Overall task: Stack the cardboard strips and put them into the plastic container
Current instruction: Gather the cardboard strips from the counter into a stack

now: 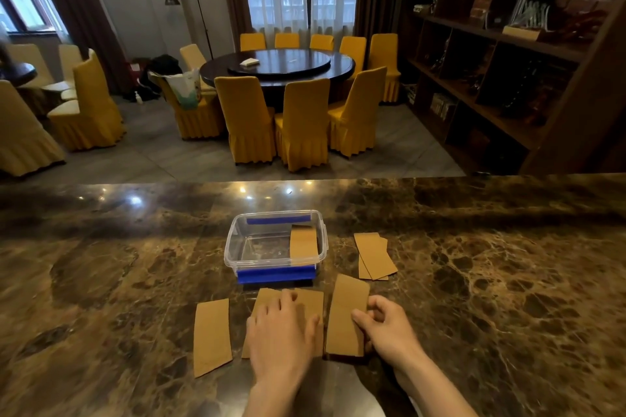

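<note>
Both forearms are bare right down to the frame's lower edge, with no sleeve or cuff on either. The left hand [281, 332] and right hand [386, 325] look free of rings or a watch, as far as the soft picture allows.

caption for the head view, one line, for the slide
Left hand flat on cardboard strips, right hand gripping another strip, clear plastic container beyond on the marble counter.

Clear plastic container [276, 249], blue-edged, open — one brown cardboard strip [303, 242] inside, apparently leaning on its right wall. Five-odd strips flat outside: some under the left fingers [283, 303], one strip [347, 316] touching the right fingertips [359, 318].
</note>
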Demonstrator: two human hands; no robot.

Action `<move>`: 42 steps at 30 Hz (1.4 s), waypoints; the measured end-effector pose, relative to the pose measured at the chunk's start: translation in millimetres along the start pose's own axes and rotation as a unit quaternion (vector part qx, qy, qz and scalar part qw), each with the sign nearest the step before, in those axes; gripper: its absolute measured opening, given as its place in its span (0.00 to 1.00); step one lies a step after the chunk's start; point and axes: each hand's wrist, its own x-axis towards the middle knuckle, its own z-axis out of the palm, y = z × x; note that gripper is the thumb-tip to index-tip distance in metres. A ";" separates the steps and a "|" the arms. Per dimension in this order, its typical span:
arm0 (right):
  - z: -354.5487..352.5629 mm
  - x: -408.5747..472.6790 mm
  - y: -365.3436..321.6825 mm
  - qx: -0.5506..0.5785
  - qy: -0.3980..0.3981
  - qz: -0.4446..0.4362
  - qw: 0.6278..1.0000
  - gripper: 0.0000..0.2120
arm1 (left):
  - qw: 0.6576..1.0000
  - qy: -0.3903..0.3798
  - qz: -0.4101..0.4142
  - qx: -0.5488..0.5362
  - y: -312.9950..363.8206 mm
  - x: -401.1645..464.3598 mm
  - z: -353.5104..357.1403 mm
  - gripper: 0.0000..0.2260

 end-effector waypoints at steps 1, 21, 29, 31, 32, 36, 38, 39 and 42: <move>0.2 1.4 -1.0 -0.002 0.005 0.006 1.000 0.04 | 0.998 -0.009 0.004 0.065 0.6 3.4 0.3 0.30; -10.1 9.4 -14.1 0.095 -0.033 0.046 0.994 0.05 | 0.888 -0.114 -0.104 -0.434 40.6 28.5 -12.8 0.12; -1.4 6.6 -21.6 0.110 -0.065 0.019 0.992 0.11 | 0.901 -0.124 -0.058 -0.412 20.7 31.3 -9.2 0.11; 1.4 6.7 -21.5 0.085 -0.056 0.015 0.995 0.12 | 0.943 -0.051 -0.057 -0.323 6.5 30.6 -10.5 0.09; 3.0 7.4 -21.6 0.079 -0.051 0.018 0.995 0.13 | 0.963 -0.015 -0.062 -0.263 -1.8 30.5 -12.4 0.10; 13.2 8.8 -20.0 0.078 -0.047 0.035 0.995 0.15 | 0.998 0.009 -0.069 0.009 -30.5 29.5 -16.1 0.24; 19.6 9.1 -19.0 0.086 -0.052 0.039 0.994 0.13 | 0.994 -0.020 -0.071 0.077 -34.5 28.9 -13.9 0.33; 22.4 9.1 -18.7 0.089 -0.054 0.038 0.994 0.13 | 0.993 -0.028 -0.070 0.087 -34.3 28.1 -12.7 0.34; 29.4 9.7 -17.6 0.071 -0.058 0.022 0.996 0.12 | 0.995 -0.031 -0.081 0.055 -33.7 28.1 -11.9 0.34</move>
